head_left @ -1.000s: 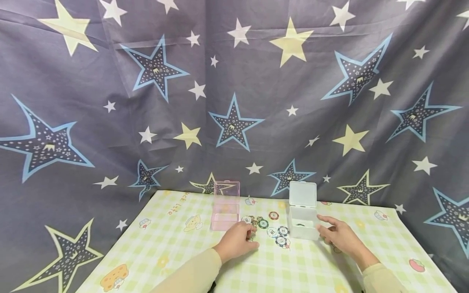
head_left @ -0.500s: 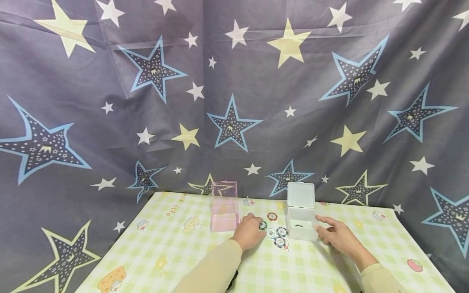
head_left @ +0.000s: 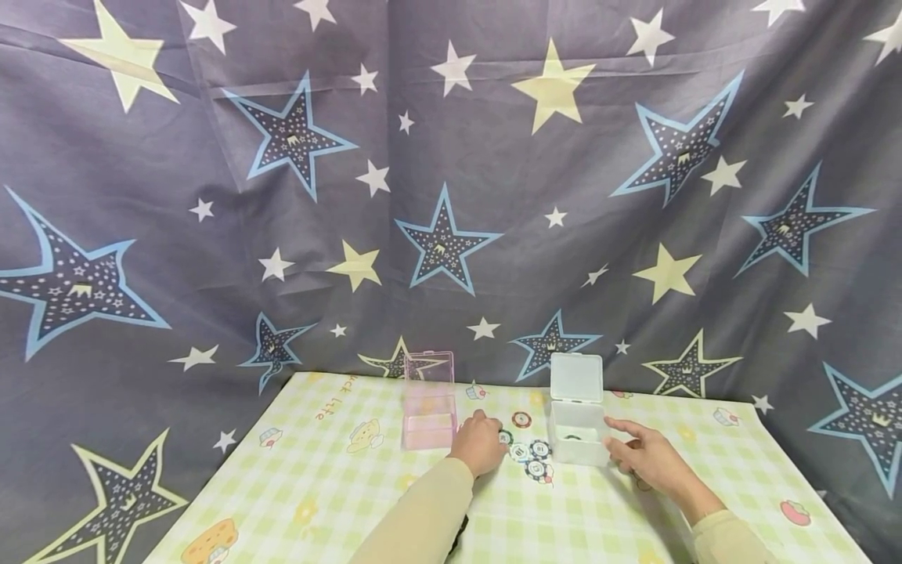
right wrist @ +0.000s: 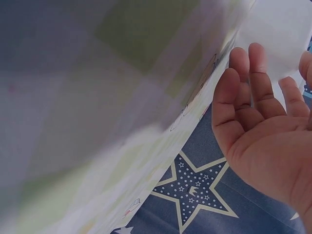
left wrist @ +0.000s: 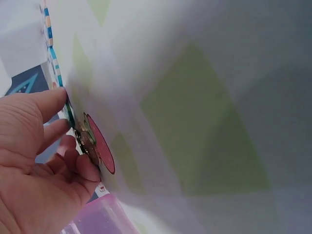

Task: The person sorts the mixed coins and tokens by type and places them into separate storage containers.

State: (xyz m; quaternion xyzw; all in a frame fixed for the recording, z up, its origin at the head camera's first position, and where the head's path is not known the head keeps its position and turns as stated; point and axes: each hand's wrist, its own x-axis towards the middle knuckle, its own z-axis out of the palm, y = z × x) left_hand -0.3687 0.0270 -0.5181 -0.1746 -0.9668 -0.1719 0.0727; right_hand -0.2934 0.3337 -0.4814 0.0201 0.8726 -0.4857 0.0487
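Note:
My left hand (head_left: pixel 481 444) reaches over the poker chips on the cloth. Its thumb and a fingertip sit at opposite edges of a green poker chip (head_left: pixel 506 437), pinching it where it lies. Under the curled fingers in the left wrist view lies a brownish-gold round piece (left wrist: pixel 88 142), partly covered. Beside the green chip are a red chip (head_left: pixel 521 420), a pale blue-and-white chip (head_left: pixel 519 452) and two dark chips (head_left: pixel 539 470). My right hand (head_left: pixel 644 454), fingers loosely bent, rests against the right side of a white box (head_left: pixel 579 452) with its lid up.
A clear pink box (head_left: pixel 430 435) stands with its lid raised, left of the chips. Inside the white box lies a small dark-green piece (head_left: pixel 573 438). The table wears a green-checked cloth (head_left: pixel 557 521); a star-patterned curtain (head_left: pixel 451 313) hangs behind.
My left hand has moved right, from beside the pink box onto the chips, covering those nearest that box; over the last half second it barely shifts. The right hand stays at the white box.

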